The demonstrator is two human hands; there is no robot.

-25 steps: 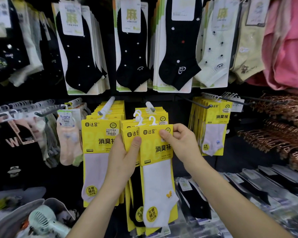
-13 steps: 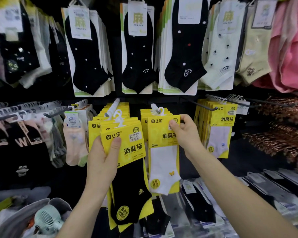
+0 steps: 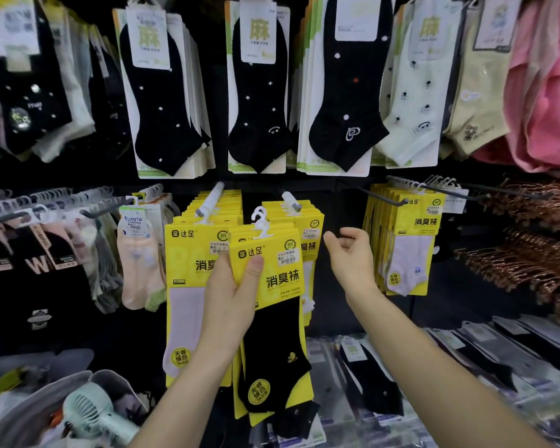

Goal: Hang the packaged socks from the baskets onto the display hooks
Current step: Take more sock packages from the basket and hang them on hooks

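1. Since half a second ago the right hand has let go of the white-sock pack and drawn back to the right. That pack now hangs at the front of the middle hook, centre of the frame.
2. Its grip is loosely spread, fingers a little curled, with nothing in it.
3. Just left of centre, the left hand holds a bundle of yellow packs with a black-sock pack in front. Its grip pinches the cards, thumb flat on the front (fingers hidden behind).
4. White hangers on the bundle stick up beside the middle hook, not on it.
5. At the lower left sits a grey basket with a pale green fan in it.
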